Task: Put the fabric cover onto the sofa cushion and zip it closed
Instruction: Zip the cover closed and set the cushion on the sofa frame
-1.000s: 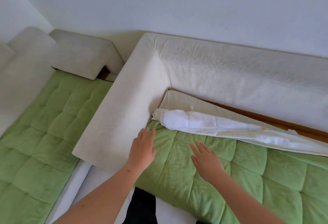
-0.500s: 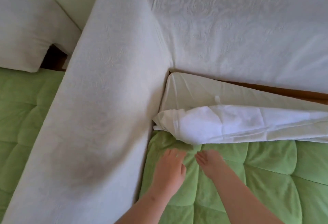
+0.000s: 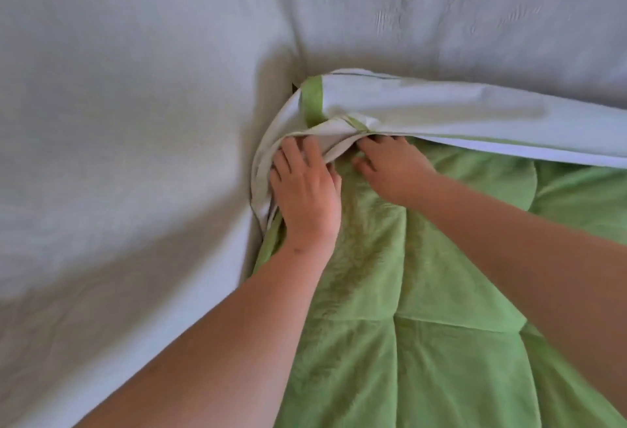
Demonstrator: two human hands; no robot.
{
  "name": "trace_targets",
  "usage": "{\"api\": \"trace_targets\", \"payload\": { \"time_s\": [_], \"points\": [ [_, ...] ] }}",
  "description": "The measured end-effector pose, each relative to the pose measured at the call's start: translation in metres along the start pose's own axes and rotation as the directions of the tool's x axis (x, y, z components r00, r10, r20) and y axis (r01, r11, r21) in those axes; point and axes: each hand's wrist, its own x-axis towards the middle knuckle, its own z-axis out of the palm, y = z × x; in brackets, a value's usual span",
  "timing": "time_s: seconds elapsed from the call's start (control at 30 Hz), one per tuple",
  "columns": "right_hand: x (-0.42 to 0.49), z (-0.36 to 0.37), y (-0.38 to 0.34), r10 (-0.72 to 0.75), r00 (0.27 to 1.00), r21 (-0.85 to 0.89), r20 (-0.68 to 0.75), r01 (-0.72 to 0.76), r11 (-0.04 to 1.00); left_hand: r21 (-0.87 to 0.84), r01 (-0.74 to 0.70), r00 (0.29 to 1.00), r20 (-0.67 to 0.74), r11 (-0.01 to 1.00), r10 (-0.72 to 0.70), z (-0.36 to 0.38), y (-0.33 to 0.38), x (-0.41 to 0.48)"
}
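The green quilted fabric cover [image 3: 424, 325] lies over the seat cushion in the sofa's inner corner. Its white inner side is turned back as a long flap [image 3: 441, 112] along the rear edge, with a green strip [image 3: 312, 101] across the corner. My left hand [image 3: 305, 196] rests on the bunched white fabric at the corner, fingers fairly straight, thumb on the green. My right hand [image 3: 393, 169] reaches under the flap's edge beside it. Its fingertips are hidden by the fabric. No zip is visible.
The pale grey sofa armrest [image 3: 118, 156] fills the left side and the backrest [image 3: 441, 20] runs across the top. They meet tight against the cushion corner, leaving a narrow dark gap [image 3: 294, 88].
The view has closed in on the corner. Both hands moved forward from the green surface to the white flap; the flap is now pulled over the corner, showing a green strip.
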Motion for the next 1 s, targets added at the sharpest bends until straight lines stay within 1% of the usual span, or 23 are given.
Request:
{"api": "trace_targets", "payload": {
  "time_s": [0.07, 0.13, 0.17, 0.2, 0.27, 0.3, 0.37, 0.47, 0.5, 0.57, 0.63, 0.7, 0.73, 0.8, 0.9, 1.0],
  "points": [
    [0.01, 0.0, -0.008, -0.058, 0.998, -0.087, -0.023, 0.056, 0.995, 0.048, 0.034, 0.999, 0.007, 0.998, -0.034, 0.001, -0.003, 0.032],
    [0.027, 0.001, -0.015, -0.103, 0.994, -0.152, -0.018, 0.099, 0.983, 0.072, 0.018, 1.0, 0.002, 0.997, -0.018, 0.005, -0.011, 0.064],
    [0.037, 0.001, -0.017, -0.099, 0.995, -0.17, 0.004, 0.099, 0.98, 0.055, -0.003, 0.999, 0.051, 0.998, 0.0, 0.009, -0.015, 0.077],
    [0.048, 0.002, -0.017, -0.086, 0.996, -0.19, 0.023, 0.089, 0.978, 0.012, -0.027, 0.989, 0.144, 1.0, 0.025, 0.014, -0.017, 0.087],
    [0.061, 0.004, -0.016, -0.04, 0.997, -0.223, 0.07, 0.055, 0.973, -0.096, -0.056, 0.943, 0.323, 0.994, 0.085, 0.025, -0.017, 0.099],
    [0.068, 0.006, -0.016, -0.026, 0.996, -0.23, 0.083, 0.044, 0.972, -0.102, -0.074, 0.923, 0.369, 0.992, 0.107, 0.032, -0.018, 0.105],
    [0.078, 0.012, -0.015, -0.016, 0.997, -0.244, 0.073, 0.034, 0.969, -0.036, -0.151, 0.883, 0.443, 0.988, 0.152, 0.04, -0.019, 0.117],
    [0.091, 0.017, -0.009, -0.043, 0.999, -0.289, 0.004, 0.042, 0.956, 0.039, -0.253, 0.784, 0.593, 0.967, 0.181, 0.044, -0.019, 0.137],
    [0.098, 0.017, -0.006, -0.051, 0.999, -0.312, 0.015, 0.054, 0.949, 0.049, -0.286, 0.761, 0.618, 0.957, 0.196, 0.043, -0.017, 0.143],
    [0.116, 0.011, -0.004, -0.04, 0.991, -0.33, 0.127, 0.08, 0.941, 0.033, -0.318, 0.715, 0.665, 0.948, 0.216, 0.039, -0.015, 0.158],
    [0.128, 0.004, -0.003, -0.013, 0.978, -0.317, 0.208, 0.08, 0.945, -0.037, -0.272, 0.659, 0.721, 0.962, 0.214, 0.035, -0.009, 0.17],
    [0.134, 0.005, -0.005, 0.005, 0.981, -0.305, 0.195, 0.056, 0.951, -0.092, -0.195, 0.638, 0.744, 0.977, 0.197, 0.04, -0.012, 0.183],
    [0.133, 0.011, -0.006, 0.018, 0.988, -0.304, 0.154, 0.03, 0.952, -0.12, -0.145, 0.632, 0.753, 0.982, 0.185, 0.044, -0.014, 0.186],
    [0.128, 0.026, -0.008, 0.067, 0.997, -0.296, 0.04, -0.052, 0.954, -0.178, -0.072, 0.644, 0.743, 0.981, 0.182, 0.055, -0.018, 0.187],
    [0.125, 0.038, -0.012, 0.115, 0.988, -0.286, -0.105, -0.141, 0.948, -0.263, -0.032, 0.662, 0.718, 0.964, 0.218, 0.062, -0.021, 0.184],
    [0.13, 0.036, -0.012, 0.083, 0.989, -0.297, -0.119, -0.116, 0.948, -0.271, 0.018, 0.628, 0.752, 0.962, 0.2, 0.058, -0.024, 0.186]
  ]
}}
